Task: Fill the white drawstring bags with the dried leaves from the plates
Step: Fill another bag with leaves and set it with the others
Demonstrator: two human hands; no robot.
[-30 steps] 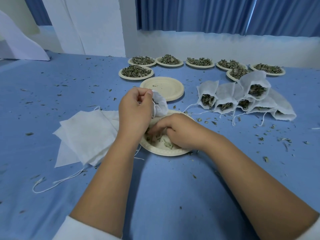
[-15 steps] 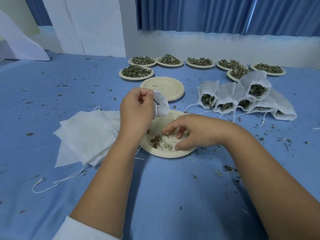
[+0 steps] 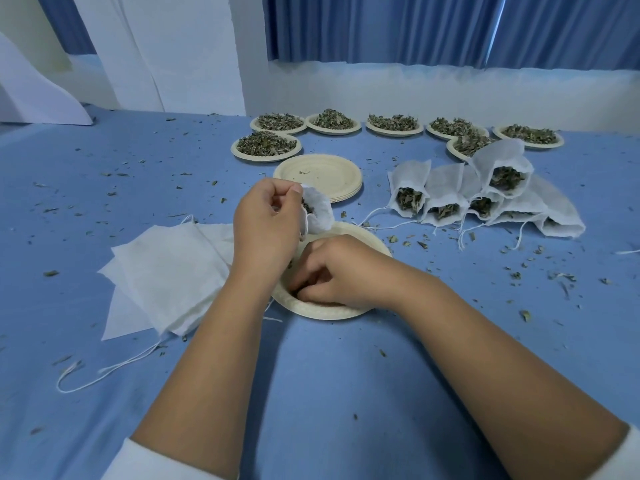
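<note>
The left hand's [image 3: 266, 226] thumb and fingertips pinch the rim of a white drawstring bag [image 3: 320, 213], holding its mouth open just above the 12 o'clock edge of the near paper plate [image 3: 322, 311]; dark leaf shows inside the mouth, so this bag is partly filled. The right hand [image 3: 343, 275] lies in the plate with its fingers curled down and drawn together toward the 9 o'clock side, apparently raking up dried leaves, though the fingertips are hidden and I cannot tell whether they hold any. Little leaf shows on the bare rim, so this plate looks close to emptied. Beyond it at 12 o'clock sits a stack of emptied plates [image 3: 322, 174], plates already dealt with. At 2 o'clock lies a heap of filled bags [image 3: 450, 199], at least five, with leaves visible in their open mouths and strings trailing loose, not drawn shut. At 9 o'clock, a pile of flat empty bags [image 3: 166, 275] waits, touching the left wrist. Farther out, from 12 to 2 o'clock, seven heaped plates [image 3: 266, 145] stand untouched. By that count, less than half of the work looks done. Leaf crumbs [image 3: 526, 315] are scattered over the blue tablecloth [image 3: 346, 393].
</note>
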